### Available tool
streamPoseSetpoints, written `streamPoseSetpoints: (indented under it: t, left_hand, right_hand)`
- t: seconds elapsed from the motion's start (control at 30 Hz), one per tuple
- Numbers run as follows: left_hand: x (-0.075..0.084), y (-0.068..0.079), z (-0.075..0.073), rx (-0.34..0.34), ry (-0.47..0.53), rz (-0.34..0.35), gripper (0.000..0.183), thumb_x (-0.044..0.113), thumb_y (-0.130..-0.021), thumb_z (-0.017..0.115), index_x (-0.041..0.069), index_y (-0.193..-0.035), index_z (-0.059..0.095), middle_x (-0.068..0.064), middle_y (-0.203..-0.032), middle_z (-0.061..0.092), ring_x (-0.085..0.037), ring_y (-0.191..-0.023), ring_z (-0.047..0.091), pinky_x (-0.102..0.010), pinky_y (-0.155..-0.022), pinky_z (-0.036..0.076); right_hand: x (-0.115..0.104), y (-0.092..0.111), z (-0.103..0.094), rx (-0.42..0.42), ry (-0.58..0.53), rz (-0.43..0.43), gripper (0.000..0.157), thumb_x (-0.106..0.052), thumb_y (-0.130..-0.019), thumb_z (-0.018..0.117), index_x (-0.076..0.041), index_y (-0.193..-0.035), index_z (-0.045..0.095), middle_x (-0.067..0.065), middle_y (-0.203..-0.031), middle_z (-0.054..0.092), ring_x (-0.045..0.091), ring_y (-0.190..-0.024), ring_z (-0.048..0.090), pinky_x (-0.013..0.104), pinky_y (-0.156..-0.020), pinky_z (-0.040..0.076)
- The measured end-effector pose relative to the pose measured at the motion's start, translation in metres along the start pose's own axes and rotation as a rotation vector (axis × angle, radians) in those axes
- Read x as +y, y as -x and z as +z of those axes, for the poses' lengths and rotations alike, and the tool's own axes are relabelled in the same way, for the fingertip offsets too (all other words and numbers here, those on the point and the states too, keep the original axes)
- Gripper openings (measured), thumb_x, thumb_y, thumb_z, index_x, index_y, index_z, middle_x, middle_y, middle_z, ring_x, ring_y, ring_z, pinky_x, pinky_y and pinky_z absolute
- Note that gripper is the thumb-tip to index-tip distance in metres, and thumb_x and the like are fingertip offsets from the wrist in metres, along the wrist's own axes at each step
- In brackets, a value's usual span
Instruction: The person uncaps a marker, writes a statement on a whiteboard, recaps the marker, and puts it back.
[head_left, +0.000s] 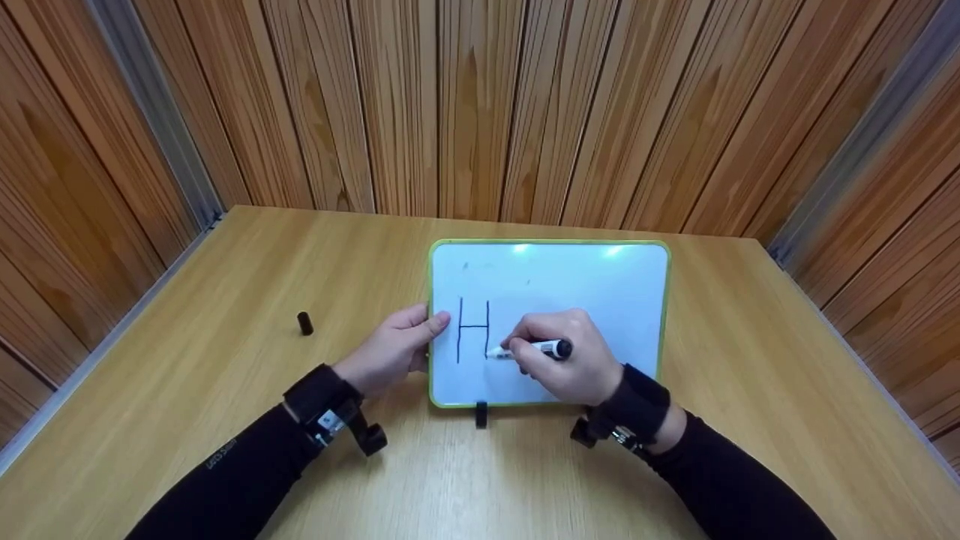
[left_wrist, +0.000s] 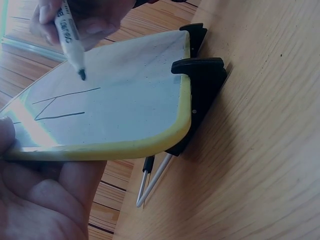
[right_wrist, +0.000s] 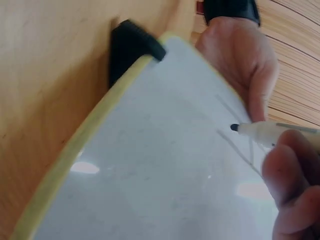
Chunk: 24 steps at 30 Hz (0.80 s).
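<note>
A small whiteboard (head_left: 555,289) with a yellow-green rim leans on a black stand (left_wrist: 205,80). My left hand (head_left: 394,343) grips its left edge, thumb on the front and fingers behind. On the left part of the white surface stands a black letter H (head_left: 474,326). My right hand (head_left: 574,360) pinches a white marker (head_left: 553,347) with a black end. Its dark tip lies near the foot of the H's right stroke. In the left wrist view the marker (left_wrist: 72,47) appears slightly off the surface. A black marker cap (head_left: 304,323) lies left of the left hand.
The wooden table (head_left: 225,315) carries the board and the cap. Wood-plank walls (head_left: 480,112) rise behind and at both sides. A black stand foot (head_left: 481,415) juts out below the board's lower edge.
</note>
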<state>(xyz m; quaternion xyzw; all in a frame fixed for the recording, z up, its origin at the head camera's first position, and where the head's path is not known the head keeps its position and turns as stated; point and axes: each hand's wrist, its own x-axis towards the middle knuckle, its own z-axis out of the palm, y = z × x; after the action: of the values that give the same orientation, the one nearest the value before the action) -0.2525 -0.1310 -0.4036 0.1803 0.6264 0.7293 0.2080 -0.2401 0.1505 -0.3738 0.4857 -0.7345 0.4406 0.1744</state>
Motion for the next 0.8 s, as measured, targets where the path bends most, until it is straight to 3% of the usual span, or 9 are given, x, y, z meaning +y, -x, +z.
streamPoseSetpoints:
  t: [0.23,0.8]
  left_hand:
    - [0.0,0.0,0.0,0.0,0.0,0.003,0.053,0.028,-0.122,0.046,0.001,-0.167,0.043,-0.021,-0.159,0.061,-0.036,-0.14,0.066,-0.054,-0.11,0.058]
    - [0.0,0.0,-0.001,-0.001,0.001,0.004,0.051,0.028,-0.122,0.046,0.001,-0.166,0.044,-0.02,-0.159,0.061,-0.037,-0.14,0.065,-0.053,-0.111,0.058]
  right_hand:
    - [0.0,-0.001,-0.004,0.076,-0.002,-0.047,0.023,0.012,-0.097,0.063,-0.003,-0.085,0.076,-0.001,-0.068,0.071,0.009,-0.054,0.061,0.022,-0.048,0.049]
    - [0.005,0.009,-0.009,0.071,0.001,-0.046,0.021,0.013,-0.098,0.066,-0.001,-0.096,0.08,0.002,-0.072,0.074,0.011,-0.057,0.064,0.022,-0.05,0.052]
